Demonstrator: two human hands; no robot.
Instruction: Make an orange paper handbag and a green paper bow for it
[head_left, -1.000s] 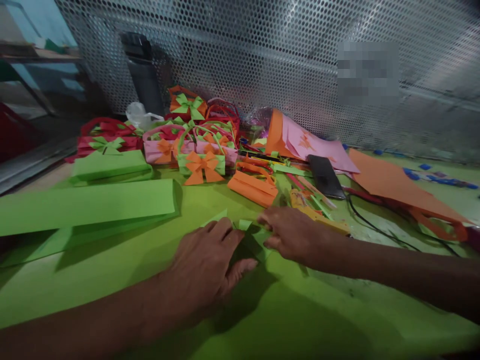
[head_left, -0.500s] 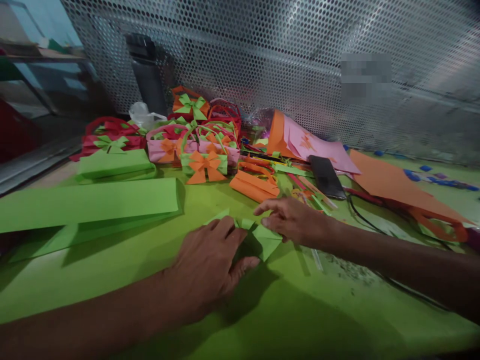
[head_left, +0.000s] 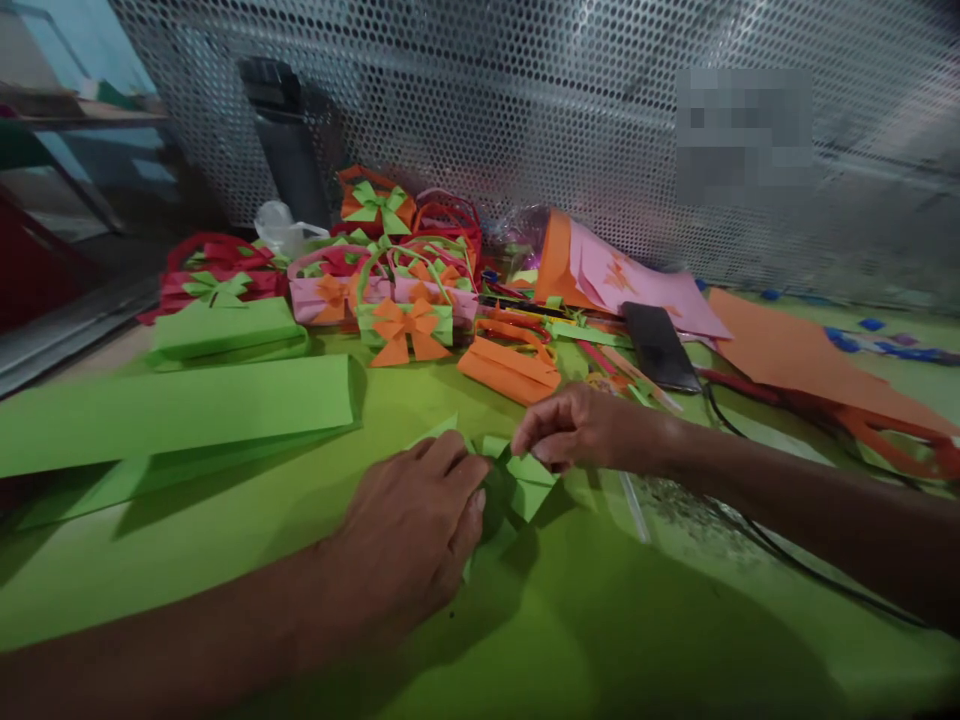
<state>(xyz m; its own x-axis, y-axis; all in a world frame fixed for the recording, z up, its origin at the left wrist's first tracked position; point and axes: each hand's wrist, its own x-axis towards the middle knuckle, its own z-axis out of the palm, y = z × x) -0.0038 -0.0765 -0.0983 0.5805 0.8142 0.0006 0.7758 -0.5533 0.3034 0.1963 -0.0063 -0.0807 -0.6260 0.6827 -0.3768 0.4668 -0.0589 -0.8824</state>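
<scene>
A green paper bow (head_left: 534, 488) lies on the green table, partly covered by both hands. My left hand (head_left: 420, 510) rests over its left part, fingers curled against the paper and thumb drawn in. At the bow's upper right, my right hand (head_left: 574, 430) is closed, with thumb and fingertips pinched at the paper. Just beyond the hands are an orange folded paper basket (head_left: 510, 368) with a handle and a small green basket (head_left: 405, 325) bearing an orange bow.
Folded green paper (head_left: 180, 415) lies at the left. Several paper baskets stand behind, near a dark bottle (head_left: 289, 150). A phone (head_left: 658, 345), a black cable (head_left: 810, 580), pink paper (head_left: 637, 275) and orange sheets (head_left: 825, 360) are at the right. A perforated metal panel (head_left: 487, 110) rises behind.
My right hand's fingers have closed from a looser, extended pose into a pinch at the bow. My left thumb has drawn in beside its fingers. The view has shifted slightly.
</scene>
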